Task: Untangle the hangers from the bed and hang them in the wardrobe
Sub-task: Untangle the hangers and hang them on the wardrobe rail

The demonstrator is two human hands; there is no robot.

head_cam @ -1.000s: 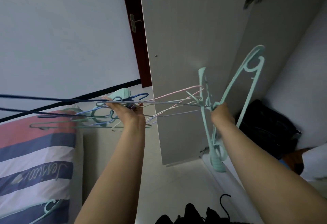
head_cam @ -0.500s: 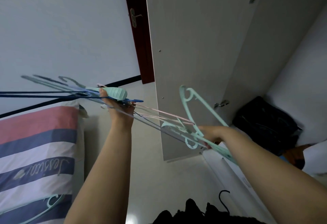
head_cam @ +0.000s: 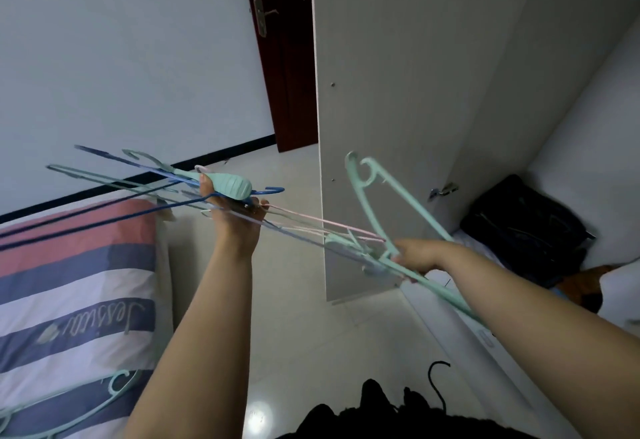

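Hangers (head_cam: 194, 192) are bunched in my left hand (head_cam: 235, 216), long axes running down-right toward my right hand (head_cam: 417, 255). That one's gripping the mint hanger (head_cam: 384, 203), nearest the wardrobe door (head_cam: 398, 109). One's left on the bed's (head_cam: 79, 275) near edge.

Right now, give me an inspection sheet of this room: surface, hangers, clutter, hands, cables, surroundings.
Surface: striped bed at left, one mint hanger lying on it.
Job's things: tangled hanger bundle; large mint hanger, caught in the bundle.
Clutter: black bag in the wardrobe; black hook at bottom.
Hands: left hand grips the bundle; right hand grips the large mint hanger.
Cables: nothing seen.
Surroundings: open wardrobe door, dark red door, tiled floor.
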